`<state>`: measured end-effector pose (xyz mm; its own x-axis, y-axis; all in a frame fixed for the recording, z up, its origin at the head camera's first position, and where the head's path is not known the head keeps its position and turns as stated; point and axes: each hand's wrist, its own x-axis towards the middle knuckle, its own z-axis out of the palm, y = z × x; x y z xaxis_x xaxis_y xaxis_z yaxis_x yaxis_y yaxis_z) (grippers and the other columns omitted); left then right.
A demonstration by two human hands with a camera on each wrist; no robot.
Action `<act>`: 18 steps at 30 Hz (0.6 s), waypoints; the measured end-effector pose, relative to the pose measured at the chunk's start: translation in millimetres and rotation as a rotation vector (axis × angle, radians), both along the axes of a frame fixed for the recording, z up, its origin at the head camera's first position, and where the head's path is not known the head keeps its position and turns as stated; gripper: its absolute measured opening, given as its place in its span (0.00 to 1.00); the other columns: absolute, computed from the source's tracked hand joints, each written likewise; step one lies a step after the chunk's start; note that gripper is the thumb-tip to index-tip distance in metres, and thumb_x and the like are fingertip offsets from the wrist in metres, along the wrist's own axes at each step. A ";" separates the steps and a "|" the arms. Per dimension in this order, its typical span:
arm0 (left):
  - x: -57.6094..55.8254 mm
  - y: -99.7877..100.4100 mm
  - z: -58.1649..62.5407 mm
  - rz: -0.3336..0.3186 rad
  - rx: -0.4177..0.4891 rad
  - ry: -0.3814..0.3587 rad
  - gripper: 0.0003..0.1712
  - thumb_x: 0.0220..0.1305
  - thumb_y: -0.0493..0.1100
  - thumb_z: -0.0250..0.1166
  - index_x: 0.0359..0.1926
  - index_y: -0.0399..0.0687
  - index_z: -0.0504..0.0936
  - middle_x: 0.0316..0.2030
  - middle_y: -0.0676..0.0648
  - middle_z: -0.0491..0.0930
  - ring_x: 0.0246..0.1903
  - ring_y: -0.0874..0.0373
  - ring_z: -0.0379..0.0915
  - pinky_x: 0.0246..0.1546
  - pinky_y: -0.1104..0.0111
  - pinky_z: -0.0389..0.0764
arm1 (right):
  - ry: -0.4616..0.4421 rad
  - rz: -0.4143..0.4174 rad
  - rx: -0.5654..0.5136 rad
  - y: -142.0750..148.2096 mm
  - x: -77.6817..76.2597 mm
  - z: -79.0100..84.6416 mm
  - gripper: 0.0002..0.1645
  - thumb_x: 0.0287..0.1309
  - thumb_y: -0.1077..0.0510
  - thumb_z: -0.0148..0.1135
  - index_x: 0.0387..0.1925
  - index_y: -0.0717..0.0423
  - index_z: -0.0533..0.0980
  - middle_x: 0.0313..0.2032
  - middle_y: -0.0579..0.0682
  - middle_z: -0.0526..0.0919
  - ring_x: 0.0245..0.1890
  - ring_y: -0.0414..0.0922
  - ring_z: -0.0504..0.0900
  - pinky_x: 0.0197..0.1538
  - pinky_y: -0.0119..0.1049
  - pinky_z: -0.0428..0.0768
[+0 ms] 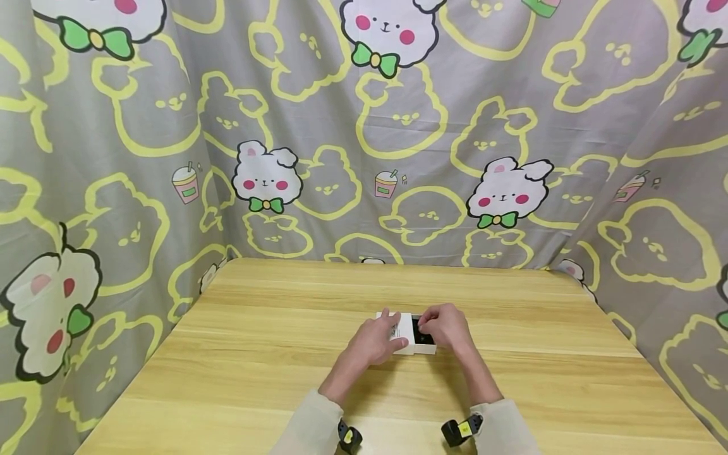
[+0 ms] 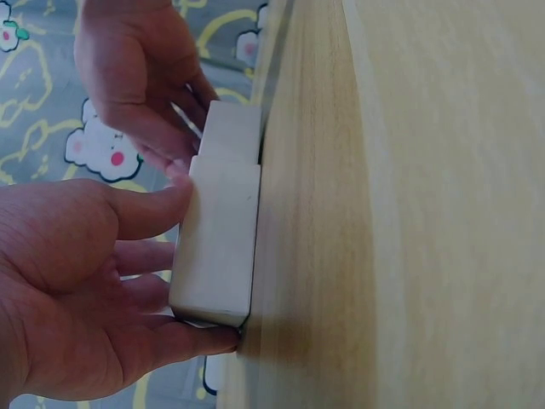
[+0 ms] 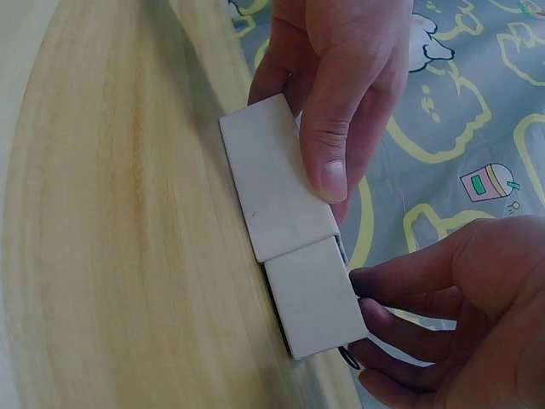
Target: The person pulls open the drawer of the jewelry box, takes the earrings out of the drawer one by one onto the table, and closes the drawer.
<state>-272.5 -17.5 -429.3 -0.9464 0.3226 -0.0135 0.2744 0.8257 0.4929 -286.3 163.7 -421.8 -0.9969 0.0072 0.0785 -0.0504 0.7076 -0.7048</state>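
A white slide-out box point(image 1: 405, 335) rests on the wooden table, its inner tray point(image 1: 424, 349) pulled partway out to the right. Black contents point(image 1: 421, 338) show inside the tray. My left hand point(image 1: 372, 339) grips the outer sleeve point(image 2: 220, 239), thumb along one side and a finger round the end. At the tray's open part, the curled fingers of my right hand point(image 1: 448, 325) pinch into the black contents. A thin black loop point(image 3: 349, 358) sticks out beside those fingertips in the right wrist view; its kind is unclear.
The wooden table point(image 1: 256, 379) spreads around the box on all sides. A grey curtain point(image 1: 318, 126) with cartoon print stands behind it and at both sides. Black cameras point(image 1: 455, 433) are strapped at both wrists.
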 end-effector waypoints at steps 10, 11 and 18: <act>-0.4 -0.2 -0.7 -0.004 0.012 0.009 0.36 0.69 0.54 0.67 0.73 0.47 0.70 0.74 0.35 0.64 0.65 0.33 0.70 0.63 0.48 0.75 | -0.005 -0.010 -0.031 3.6 0.5 1.6 0.02 0.50 0.64 0.70 0.28 0.58 0.85 0.29 0.49 0.86 0.32 0.46 0.79 0.37 0.37 0.74; -0.3 -0.2 -0.7 -0.004 0.012 0.011 0.37 0.68 0.54 0.67 0.73 0.47 0.70 0.74 0.35 0.64 0.65 0.33 0.71 0.63 0.48 0.75 | -0.009 -0.016 -0.037 4.1 0.3 1.6 0.02 0.50 0.64 0.70 0.29 0.58 0.85 0.30 0.49 0.86 0.32 0.46 0.80 0.37 0.36 0.74; 0.4 -0.5 -0.3 -0.006 0.018 0.009 0.36 0.69 0.54 0.67 0.73 0.47 0.70 0.74 0.35 0.64 0.65 0.33 0.70 0.64 0.48 0.74 | -0.015 -0.042 -0.072 8.5 -0.6 3.0 0.02 0.53 0.64 0.67 0.31 0.57 0.83 0.30 0.50 0.86 0.30 0.45 0.80 0.34 0.35 0.73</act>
<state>-272.1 -18.0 -429.6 -0.9446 0.3283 0.0011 0.2838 0.8149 0.5053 -286.9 172.2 -418.8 -0.9966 0.0542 0.0614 -0.0108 0.6561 -0.7546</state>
